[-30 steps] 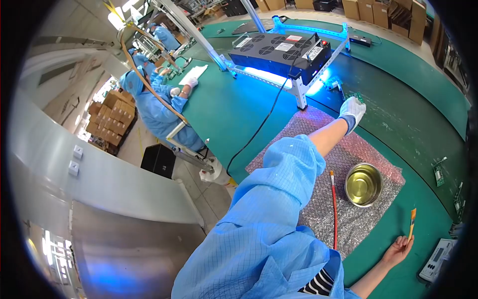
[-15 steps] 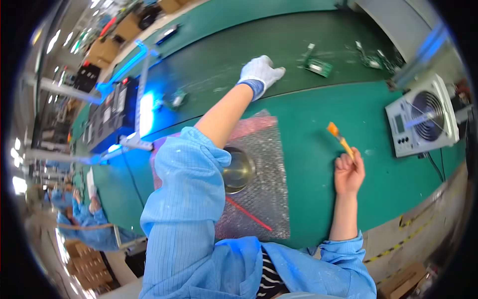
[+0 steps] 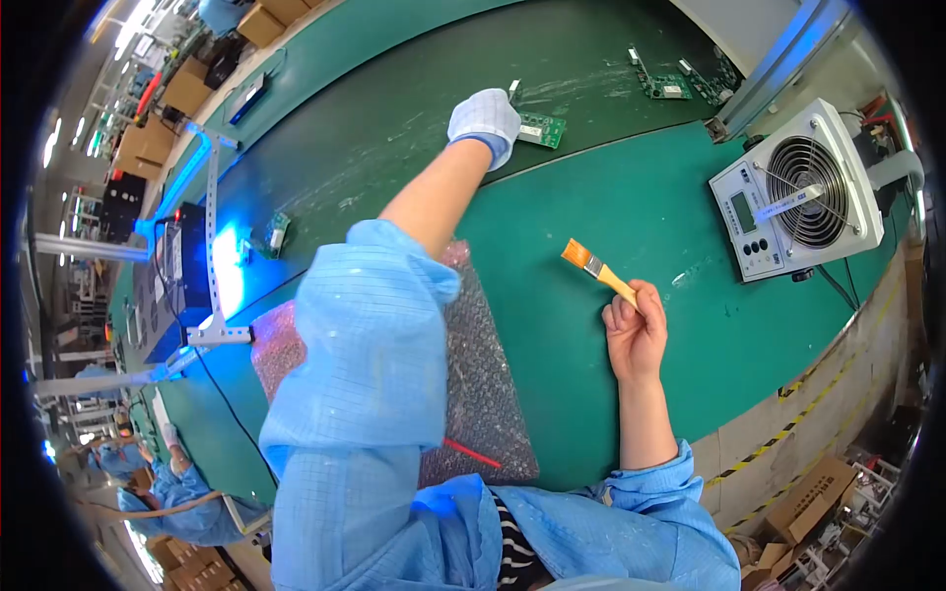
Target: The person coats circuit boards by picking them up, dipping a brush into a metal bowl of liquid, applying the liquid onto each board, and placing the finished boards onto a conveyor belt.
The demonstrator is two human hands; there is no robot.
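My left hand (image 3: 485,118), in a white glove, is stretched out over the dark belt at the left end of a green circuit board (image 3: 542,130). Its fingertips are hidden behind the back of the hand, so whether they grip the board does not show. My bare right hand (image 3: 636,330) is closed on the yellow handle of a paintbrush (image 3: 601,270), held above the green bench mat with its orange bristles up to the left. Below my left sleeve lies a bubble-wrap sheet (image 3: 483,384) with a thin red stick (image 3: 473,453) on it.
A white fan unit (image 3: 798,197) stands at the right. More circuit boards (image 3: 670,87) lie on the belt at the far right, and one small board (image 3: 276,234) lies at the left by a lit metal frame (image 3: 212,236). Co-workers in blue (image 3: 172,497) sit at the far left.
My left hand has gone from spread beside the circuit board to its left end. The round metal dish is now hidden behind my sleeve. The view has shifted; my right hand still holds the paintbrush.
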